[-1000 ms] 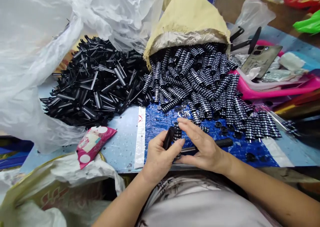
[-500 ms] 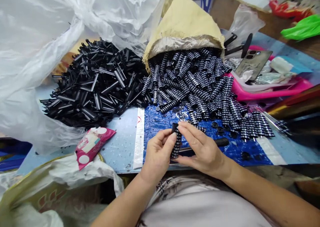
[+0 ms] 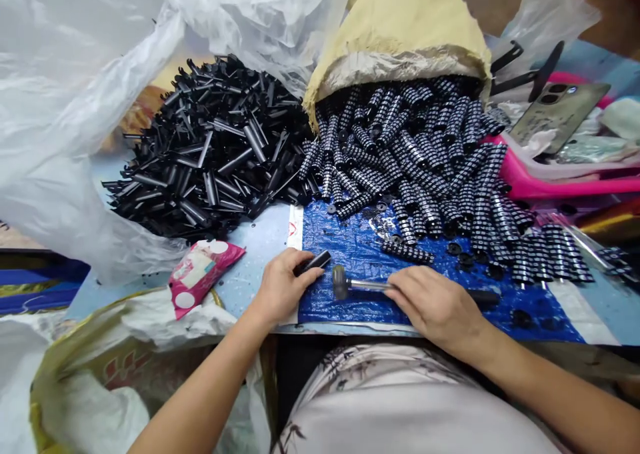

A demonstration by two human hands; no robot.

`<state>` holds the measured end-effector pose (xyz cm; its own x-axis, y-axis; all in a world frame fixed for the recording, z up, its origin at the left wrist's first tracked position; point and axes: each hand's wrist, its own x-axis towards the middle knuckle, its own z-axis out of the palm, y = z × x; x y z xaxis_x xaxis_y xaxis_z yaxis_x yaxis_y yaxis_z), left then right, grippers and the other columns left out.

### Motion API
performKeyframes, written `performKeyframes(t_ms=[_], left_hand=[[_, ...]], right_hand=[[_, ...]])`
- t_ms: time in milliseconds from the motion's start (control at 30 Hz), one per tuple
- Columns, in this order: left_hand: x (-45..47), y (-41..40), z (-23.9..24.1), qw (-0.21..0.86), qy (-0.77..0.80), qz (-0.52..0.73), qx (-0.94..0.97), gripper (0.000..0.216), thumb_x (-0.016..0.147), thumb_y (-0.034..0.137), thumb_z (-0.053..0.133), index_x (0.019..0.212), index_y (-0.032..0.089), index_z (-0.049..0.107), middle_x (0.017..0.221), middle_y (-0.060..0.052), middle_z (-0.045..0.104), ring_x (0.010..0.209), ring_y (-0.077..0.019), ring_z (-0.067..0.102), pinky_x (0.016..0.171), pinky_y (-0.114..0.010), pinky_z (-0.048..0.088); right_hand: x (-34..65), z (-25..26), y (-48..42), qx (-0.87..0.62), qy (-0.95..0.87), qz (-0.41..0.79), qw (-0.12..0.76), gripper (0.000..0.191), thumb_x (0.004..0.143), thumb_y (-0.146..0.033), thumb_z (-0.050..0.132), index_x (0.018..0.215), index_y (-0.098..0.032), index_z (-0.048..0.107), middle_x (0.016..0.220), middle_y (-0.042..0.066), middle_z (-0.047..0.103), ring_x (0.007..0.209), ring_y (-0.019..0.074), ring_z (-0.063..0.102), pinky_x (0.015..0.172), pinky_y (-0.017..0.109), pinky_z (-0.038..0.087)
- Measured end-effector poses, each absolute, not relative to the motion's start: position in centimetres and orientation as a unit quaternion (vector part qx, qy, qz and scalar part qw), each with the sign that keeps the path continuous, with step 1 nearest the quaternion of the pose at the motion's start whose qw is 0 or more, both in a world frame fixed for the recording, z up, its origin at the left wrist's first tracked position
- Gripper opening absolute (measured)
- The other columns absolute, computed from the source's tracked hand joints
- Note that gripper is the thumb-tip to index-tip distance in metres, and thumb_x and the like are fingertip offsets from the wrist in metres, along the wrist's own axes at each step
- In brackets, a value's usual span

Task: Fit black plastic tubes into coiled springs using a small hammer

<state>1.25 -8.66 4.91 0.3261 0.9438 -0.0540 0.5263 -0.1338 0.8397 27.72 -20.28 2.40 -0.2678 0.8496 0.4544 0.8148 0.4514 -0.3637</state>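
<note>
My left hand (image 3: 283, 284) is closed around a small smooth black tube-like plastic piece (image 3: 318, 261), whose far end points up and right. Part of it is hidden by my fingers and thumb. Just right of this piece is the dark head of a mallet (image 3: 341, 283), apart from it. My right hand (image 3: 434, 307) grips the mallet's metal shaft, palm down, over a blue plastic sheet (image 3: 320, 231). The mallet's black handle end shows beyond my wrist. A black cylinder with white checks (image 3: 407, 251) lies on the sheet beyond my right hand.
Left stands a heap of black plastic pieces (image 3: 210, 161) under a clear plastic bag (image 3: 65, 107). Checked cylinders (image 3: 415, 154) spill from a yellow sack (image 3: 400, 21). A pink packet (image 3: 203, 274), a pink tray (image 3: 545, 184) and a phone (image 3: 560, 117) sit around; small black discs (image 3: 465, 261) are scattered.
My hands have moved apart, the left going left with a black piece. My right hand has left the white-marked black cylinder and taken hold of the mallet. The view has shifted slightly.
</note>
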Motion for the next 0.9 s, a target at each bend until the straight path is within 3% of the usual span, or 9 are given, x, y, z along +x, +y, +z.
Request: performKeyframes(t_ms=[133, 333, 500, 700, 833, 900], left_hand=[[0.8, -7.7, 4.6, 0.442, 0.514, 0.178, 0.713, 0.024, 0.064, 0.036, 0.085, 0.083, 0.022, 0.079, 0.072, -0.002, 0.067, 0.065, -0.0174, 0.056, 0.059, -0.026, 0.041], [1.1, -7.3, 4.4, 0.460, 0.504, 0.145, 0.717, 0.028, 0.067, 0.041, 0.082, 0.081, 0.019, 0.074, 0.060, 0.004, 0.053, 0.056, -0.0121, 0.043, 0.052, -0.023, 0.030], [1.2, -5.8, 4.8, 0.515, 0.492, 0.105, 0.693, 0.035, 0.055, 0.041, 0.087, 0.070, 0.019, 0.066, 0.054, 0.006, 0.051, 0.052, -0.0112, 0.041, 0.050, -0.023, 0.027], [2.7, -5.5, 5.3, 0.462, 0.497, 0.093, 0.729, 0.032, 0.053, 0.032, 0.084, 0.063, 0.021, 0.057, 0.053, 0.007, 0.047, 0.051, -0.0115, 0.038, 0.048, -0.023, 0.025], [-0.6, -6.5, 9.0, 0.438, 0.482, 0.092, 0.753, 0.017, 0.060, 0.020, 0.077, 0.062, 0.021, 0.060, 0.057, 0.005, 0.051, 0.052, -0.0123, 0.040, 0.048, -0.023, 0.026], [-4.1, -6.9, 11.3, 0.520, 0.432, -0.023, 0.736, 0.018, 0.056, 0.022, 0.083, 0.060, 0.021, 0.066, 0.056, 0.004, 0.052, 0.050, -0.0124, 0.042, 0.046, -0.022, 0.028]], right_hand=[[26.5, 3.7, -18.7, -0.534, -0.745, 0.029, 0.399, 0.019, 0.100, -0.018, 0.049, 0.113, -0.023, 0.061, 0.086, 0.005, 0.066, 0.077, 0.0197, 0.064, 0.072, 0.032, 0.052], [24.8, 4.8, -16.7, -0.534, -0.792, -0.007, 0.296, 0.019, 0.102, -0.022, 0.048, 0.106, -0.019, 0.066, 0.074, 0.004, 0.064, 0.065, 0.0179, 0.061, 0.062, 0.030, 0.050], [23.7, 5.5, -17.4, -0.411, -0.799, 0.062, 0.434, 0.032, 0.099, -0.018, 0.047, 0.129, -0.022, 0.057, 0.089, 0.006, 0.071, 0.078, 0.0189, 0.067, 0.071, 0.032, 0.054], [23.0, 4.1, -18.1, -0.433, -0.859, 0.064, 0.267, 0.018, 0.101, -0.024, 0.050, 0.101, -0.018, 0.067, 0.070, 0.003, 0.060, 0.063, 0.0176, 0.057, 0.059, 0.031, 0.047], [25.4, 3.5, -18.7, -0.415, -0.861, 0.060, 0.288, 0.017, 0.101, -0.022, 0.051, 0.109, -0.015, 0.065, 0.076, 0.004, 0.063, 0.069, 0.0172, 0.059, 0.065, 0.030, 0.049], [27.2, 3.2, -19.2, -0.430, -0.855, 0.038, 0.289, 0.017, 0.100, -0.021, 0.055, 0.111, -0.014, 0.064, 0.080, 0.005, 0.065, 0.072, 0.0174, 0.061, 0.066, 0.030, 0.050]])
